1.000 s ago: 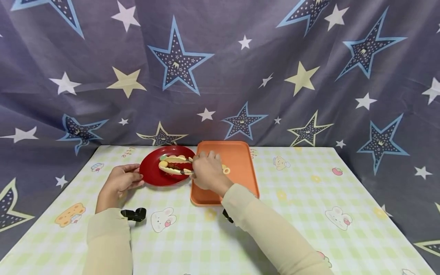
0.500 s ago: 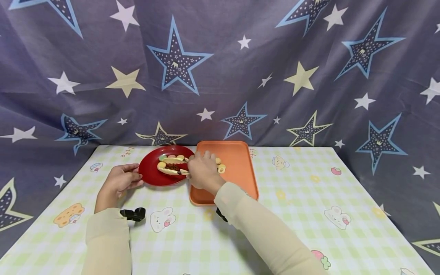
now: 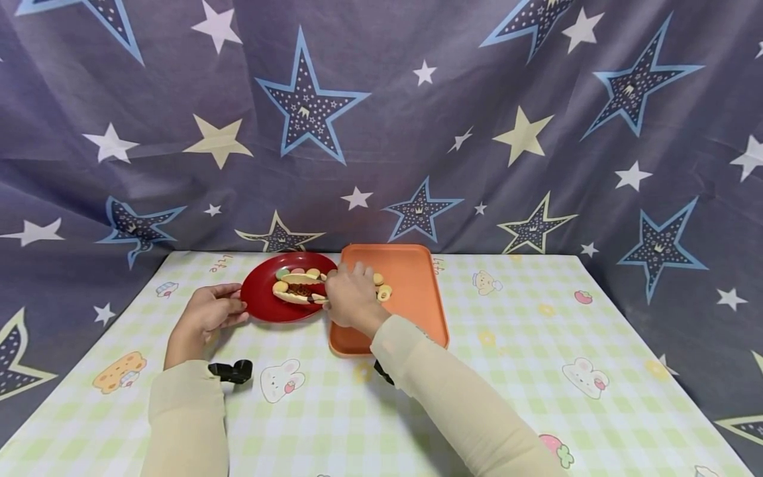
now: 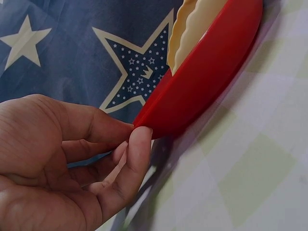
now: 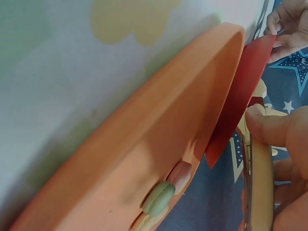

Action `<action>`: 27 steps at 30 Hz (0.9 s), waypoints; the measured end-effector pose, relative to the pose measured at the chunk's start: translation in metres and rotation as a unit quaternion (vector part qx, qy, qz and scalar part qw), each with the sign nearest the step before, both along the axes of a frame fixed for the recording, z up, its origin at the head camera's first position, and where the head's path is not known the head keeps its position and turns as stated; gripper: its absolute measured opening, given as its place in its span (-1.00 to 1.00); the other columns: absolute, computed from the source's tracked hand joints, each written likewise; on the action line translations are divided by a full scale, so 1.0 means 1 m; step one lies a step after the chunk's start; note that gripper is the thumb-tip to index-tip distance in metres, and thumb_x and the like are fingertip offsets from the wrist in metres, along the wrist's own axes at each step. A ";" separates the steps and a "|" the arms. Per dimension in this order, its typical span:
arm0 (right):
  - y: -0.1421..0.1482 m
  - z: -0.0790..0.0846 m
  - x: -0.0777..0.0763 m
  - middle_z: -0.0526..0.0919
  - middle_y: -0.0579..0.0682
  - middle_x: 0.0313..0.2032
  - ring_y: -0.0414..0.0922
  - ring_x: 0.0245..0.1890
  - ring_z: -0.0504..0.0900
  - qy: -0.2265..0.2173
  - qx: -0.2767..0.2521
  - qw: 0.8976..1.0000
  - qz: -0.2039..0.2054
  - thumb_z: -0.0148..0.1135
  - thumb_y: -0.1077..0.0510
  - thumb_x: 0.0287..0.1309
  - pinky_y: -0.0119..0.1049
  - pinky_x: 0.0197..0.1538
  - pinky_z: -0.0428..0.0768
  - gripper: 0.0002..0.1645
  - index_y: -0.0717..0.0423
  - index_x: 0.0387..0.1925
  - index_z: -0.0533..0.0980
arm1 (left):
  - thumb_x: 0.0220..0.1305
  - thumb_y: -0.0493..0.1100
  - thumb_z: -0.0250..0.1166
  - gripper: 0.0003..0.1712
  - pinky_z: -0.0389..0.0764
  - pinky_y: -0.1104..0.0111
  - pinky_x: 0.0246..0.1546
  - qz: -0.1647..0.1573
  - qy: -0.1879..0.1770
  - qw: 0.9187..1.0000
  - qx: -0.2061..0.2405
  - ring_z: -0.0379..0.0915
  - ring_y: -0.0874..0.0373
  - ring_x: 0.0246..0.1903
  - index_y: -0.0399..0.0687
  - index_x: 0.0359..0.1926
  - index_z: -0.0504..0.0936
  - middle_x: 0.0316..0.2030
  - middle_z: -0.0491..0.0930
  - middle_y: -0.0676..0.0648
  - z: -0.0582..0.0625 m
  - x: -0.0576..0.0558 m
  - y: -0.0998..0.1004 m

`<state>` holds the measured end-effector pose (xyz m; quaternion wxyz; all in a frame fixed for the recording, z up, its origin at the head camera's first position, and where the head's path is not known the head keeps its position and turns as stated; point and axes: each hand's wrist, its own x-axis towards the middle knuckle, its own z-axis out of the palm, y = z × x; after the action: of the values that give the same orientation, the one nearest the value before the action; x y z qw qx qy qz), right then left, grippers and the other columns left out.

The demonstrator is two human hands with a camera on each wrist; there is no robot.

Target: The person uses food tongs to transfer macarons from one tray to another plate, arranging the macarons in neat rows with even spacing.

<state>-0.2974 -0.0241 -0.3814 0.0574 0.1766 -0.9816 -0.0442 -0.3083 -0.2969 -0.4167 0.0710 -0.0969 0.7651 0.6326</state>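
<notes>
My left hand (image 3: 208, 318) pinches the rim of a red plate (image 3: 256, 301) between thumb and fingertips; the left wrist view shows this grip close up on the red plate (image 4: 192, 101). In my right hand (image 3: 354, 298) is a pair of cream food tongs (image 3: 298, 299) with dark parts near the hand. Their arms stand apart over the plate. A yellow macaron (image 3: 280, 286) is at the tips, but whether they squeeze it is unclear. Green, pink and yellow macarons (image 3: 312, 272) lie along the plate's far side. A brown patch (image 3: 299, 289) shows between the arms.
An orange tray (image 3: 411, 311) stands right of the plate, beneath my right hand. It bears several macarons (image 3: 384, 292), among them a green macaron (image 5: 159, 198) in the right wrist view. A checked cloth (image 3: 477, 397) covers the table; a starry curtain (image 3: 381, 119) hangs behind.
My right hand and the tongs have shifted slightly left over the plate, showing more of the tray's macarons; they hold still in the last half second. My left hand stays on the rim.
</notes>
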 end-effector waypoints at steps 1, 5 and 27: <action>0.000 0.000 0.000 0.49 -0.06 -0.11 0.01 -0.21 0.30 0.000 0.000 1.000 0.001 0.34 -0.28 0.25 -0.15 -0.13 0.27 -0.62 -0.10 -0.24 0.54 | 0.35 -0.52 0.13 -0.26 0.78 0.32 -0.19 0.000 0.000 1.000 0.000 0.63 0.24 -0.39 -0.42 0.51 0.15 0.04 0.43 -0.15 0.000 0.000 0.000; 0.002 0.002 0.001 0.48 -0.06 -0.14 0.00 -0.23 0.29 -0.001 -0.005 1.000 0.002 0.33 -0.27 0.26 -0.16 -0.14 0.26 -0.63 -0.10 -0.27 0.52 | 0.35 -0.51 0.14 -0.26 0.78 0.31 -0.17 -0.001 0.001 1.000 0.000 0.63 0.24 -0.38 -0.42 0.51 0.15 0.05 0.43 -0.16 0.000 0.001 0.000; 0.077 0.027 0.028 0.42 -0.04 -0.19 0.02 -0.26 0.26 0.030 -0.075 0.997 0.018 0.39 -0.12 0.27 -0.15 -0.12 0.23 -0.63 0.02 -0.13 0.50 | 0.36 -0.51 0.13 -0.26 0.78 0.30 -0.17 0.002 -0.002 1.000 -0.005 0.63 0.22 -0.38 -0.41 0.52 0.15 0.11 0.41 -0.20 0.001 0.001 0.000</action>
<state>-0.2697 0.0534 -0.3539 0.1011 0.1877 -0.9767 0.0251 -0.3076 -0.2966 -0.4161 0.0705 -0.0999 0.7678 0.6289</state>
